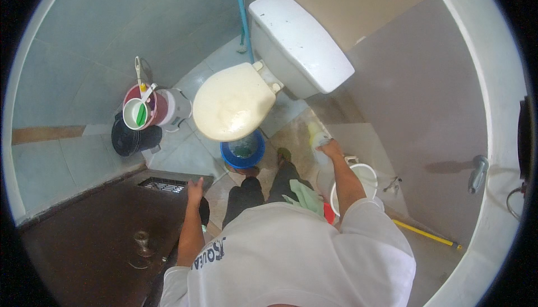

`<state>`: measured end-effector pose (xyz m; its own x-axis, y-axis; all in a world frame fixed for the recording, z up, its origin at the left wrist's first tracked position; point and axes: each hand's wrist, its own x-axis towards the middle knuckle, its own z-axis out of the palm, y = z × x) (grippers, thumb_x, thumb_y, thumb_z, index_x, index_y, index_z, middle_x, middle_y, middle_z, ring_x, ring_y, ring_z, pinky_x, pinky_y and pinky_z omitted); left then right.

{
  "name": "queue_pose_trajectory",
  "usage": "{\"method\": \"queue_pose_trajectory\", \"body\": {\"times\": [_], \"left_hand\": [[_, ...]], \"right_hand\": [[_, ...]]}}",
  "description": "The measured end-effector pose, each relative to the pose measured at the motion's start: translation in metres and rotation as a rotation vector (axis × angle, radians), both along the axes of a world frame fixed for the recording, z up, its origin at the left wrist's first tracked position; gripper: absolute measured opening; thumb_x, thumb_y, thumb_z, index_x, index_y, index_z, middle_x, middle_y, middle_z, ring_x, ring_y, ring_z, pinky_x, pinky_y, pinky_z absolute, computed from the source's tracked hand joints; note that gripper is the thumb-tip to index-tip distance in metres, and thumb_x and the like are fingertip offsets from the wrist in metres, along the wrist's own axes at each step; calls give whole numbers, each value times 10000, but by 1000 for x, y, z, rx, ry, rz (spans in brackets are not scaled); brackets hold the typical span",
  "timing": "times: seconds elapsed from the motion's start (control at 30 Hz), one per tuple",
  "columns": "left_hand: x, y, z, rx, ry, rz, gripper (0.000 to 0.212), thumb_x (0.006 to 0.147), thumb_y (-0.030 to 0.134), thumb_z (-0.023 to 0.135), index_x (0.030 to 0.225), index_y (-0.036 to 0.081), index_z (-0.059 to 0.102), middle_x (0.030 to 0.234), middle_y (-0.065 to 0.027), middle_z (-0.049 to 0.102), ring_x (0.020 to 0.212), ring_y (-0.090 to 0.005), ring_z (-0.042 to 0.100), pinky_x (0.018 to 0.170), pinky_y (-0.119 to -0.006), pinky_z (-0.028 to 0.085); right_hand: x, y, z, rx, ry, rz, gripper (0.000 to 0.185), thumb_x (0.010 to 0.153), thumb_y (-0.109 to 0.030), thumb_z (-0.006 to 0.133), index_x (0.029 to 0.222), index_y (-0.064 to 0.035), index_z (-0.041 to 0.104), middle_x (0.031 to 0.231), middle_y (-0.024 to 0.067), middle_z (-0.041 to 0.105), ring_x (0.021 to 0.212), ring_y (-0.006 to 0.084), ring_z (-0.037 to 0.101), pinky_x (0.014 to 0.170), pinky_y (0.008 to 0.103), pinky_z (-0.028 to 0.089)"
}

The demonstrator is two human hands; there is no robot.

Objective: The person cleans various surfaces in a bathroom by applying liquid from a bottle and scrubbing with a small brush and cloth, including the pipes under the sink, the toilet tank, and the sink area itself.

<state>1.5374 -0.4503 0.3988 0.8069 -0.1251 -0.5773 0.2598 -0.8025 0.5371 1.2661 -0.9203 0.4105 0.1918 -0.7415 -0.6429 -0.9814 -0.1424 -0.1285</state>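
My right hand (331,149) is closed around a pale plastic bottle (320,139) with a yellowish end, low near the right wall. A white bucket (370,175) stands just behind that wrist, partly hidden by my forearm. On the other side, my left hand (195,189) hangs in front of the dark brown door (105,223), near its slatted vent (164,184). Its fingers look apart with nothing between them; whether they touch the door cannot be seen. Ahead is a toilet with its cream lid (233,101) down. A blue basin (243,149) holding liquid sits below the lid's front edge.
Against the left wall, a pink bucket (159,107) holds a white dipper (133,111) and a brush, beside a black bucket (128,136). A blue pole (241,10) leans by the white cistern (298,42). A green cloth (307,197) hangs at my waist. A yellow stick (424,233) lies at right.
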Motion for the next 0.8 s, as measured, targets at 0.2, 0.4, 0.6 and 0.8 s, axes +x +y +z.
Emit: {"method": "queue_pose_trajectory", "body": {"times": [0.2, 0.4, 0.6, 0.8], "left_hand": [[30, -5, 1, 104, 104, -76, 712, 764, 377, 564, 1192, -125, 297, 1070, -268, 488, 993, -322, 496, 844, -344, 378], [7, 6, -19, -65, 24, 49, 742, 757, 373, 572, 1203, -132, 261, 1049, -271, 499, 989, -327, 496, 842, -342, 381], [-26, -44, 2, 30, 71, -39, 717, 757, 381, 567, 1179, -130, 294, 1062, -266, 497, 1004, -331, 491, 853, -348, 374], [-41, -105, 22, -2, 160, -94, 750, 747, 406, 580, 1193, -126, 295, 1053, -251, 510, 990, -302, 504, 835, -343, 388]], "right_hand": [[11, -3, 6, -27, 116, 106, 653, 540, -368, 726, 1049, -23, 505, 1061, 170, 539, 982, 290, 524, 815, 367, 416], [42, -27, 13, -16, 86, 232, 625, 537, -358, 727, 1024, -26, 519, 1015, 158, 564, 947, 287, 541, 788, 354, 430], [30, -58, -3, 40, 77, 228, 678, 521, -387, 734, 1020, 15, 514, 992, 194, 562, 938, 288, 544, 781, 356, 429], [-11, -61, 1, 168, -10, 277, 757, 540, -425, 718, 1097, 21, 466, 1050, 204, 535, 968, 309, 524, 818, 359, 407]]}}
